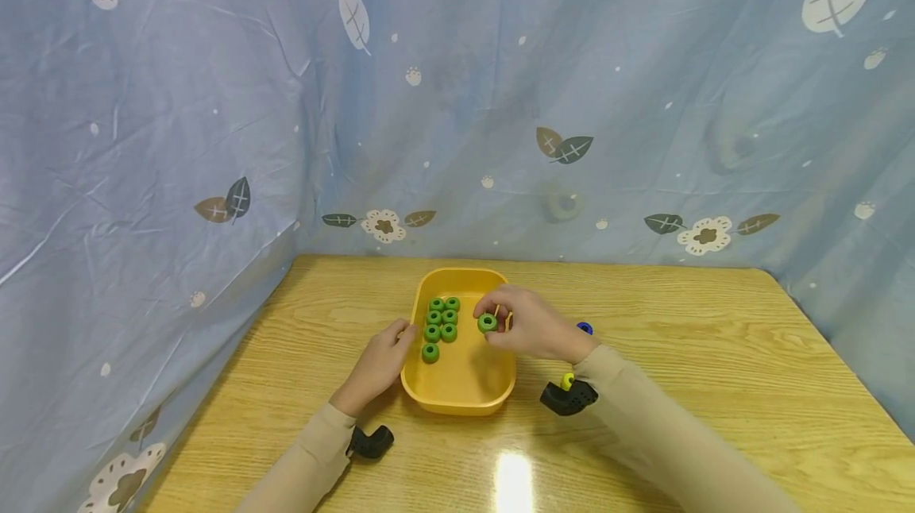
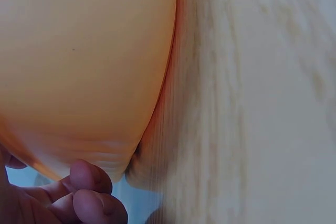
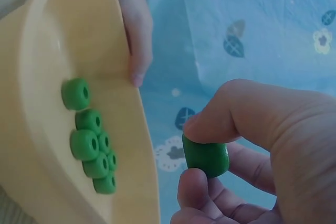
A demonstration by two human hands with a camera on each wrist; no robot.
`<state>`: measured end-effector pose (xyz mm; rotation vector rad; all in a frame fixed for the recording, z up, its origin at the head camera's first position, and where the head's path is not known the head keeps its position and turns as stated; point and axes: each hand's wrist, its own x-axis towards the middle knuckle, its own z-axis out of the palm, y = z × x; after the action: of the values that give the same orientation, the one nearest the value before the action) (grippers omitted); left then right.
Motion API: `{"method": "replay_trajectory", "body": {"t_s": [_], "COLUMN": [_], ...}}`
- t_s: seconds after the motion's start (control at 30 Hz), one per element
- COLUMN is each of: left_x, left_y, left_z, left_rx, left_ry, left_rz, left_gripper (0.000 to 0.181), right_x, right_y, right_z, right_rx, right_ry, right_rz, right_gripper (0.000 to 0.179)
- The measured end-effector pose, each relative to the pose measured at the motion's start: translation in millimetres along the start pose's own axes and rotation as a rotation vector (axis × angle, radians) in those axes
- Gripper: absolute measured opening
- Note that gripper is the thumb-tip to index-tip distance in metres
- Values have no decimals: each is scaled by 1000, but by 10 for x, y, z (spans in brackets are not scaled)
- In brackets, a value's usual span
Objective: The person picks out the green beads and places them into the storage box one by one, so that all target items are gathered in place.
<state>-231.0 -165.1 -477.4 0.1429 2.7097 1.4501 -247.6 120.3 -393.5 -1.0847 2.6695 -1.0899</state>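
A yellow plastic tray (image 1: 465,382) stands on the table. Its left side holds several green beads (image 1: 433,318), two side by side in most rows, with a single one nearest the front. My left hand (image 1: 379,362) grips the tray's left rim; in the left wrist view its curled fingertips (image 2: 94,192) show beside the tray's outer wall (image 2: 79,77). Above the tray's right half, my right hand (image 1: 532,326) pinches one more green bead (image 3: 206,157) between thumb and fingers, its hole facing up in the head view.
Right of the tray, partly behind the right forearm, lie a blue bead (image 1: 584,328) and a yellow bead (image 1: 567,381). Black wrist mounts (image 1: 569,399) sit at both wrists. A patterned blue curtain (image 1: 457,100) hangs behind the wooden table (image 1: 686,322).
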Motion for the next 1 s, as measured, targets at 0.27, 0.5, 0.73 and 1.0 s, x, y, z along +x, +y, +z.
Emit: {"method": "replay_trajectory", "body": {"t_s": [0.27,0.5,0.73,1.0], "left_x": [-8,-21,-36,-34], "left_y": [10,18,21,13], "left_z": [7,10,14,15], "left_rx": [14,44,17,34], "left_ry": [8,19,5,29], "left_rz": [10,33,14,21], "left_gripper": [35,34,35,33], "right_x": [227,402,525,604], "right_y": [-42,-25,-40,-23], "right_z": [107,244,357,486], "right_rx": [-4,-40,-85,-145], "right_ry": [-47,-92,-132,-206], "right_rz": [10,27,52,30], "right_gripper": [24,23,24,19]}}
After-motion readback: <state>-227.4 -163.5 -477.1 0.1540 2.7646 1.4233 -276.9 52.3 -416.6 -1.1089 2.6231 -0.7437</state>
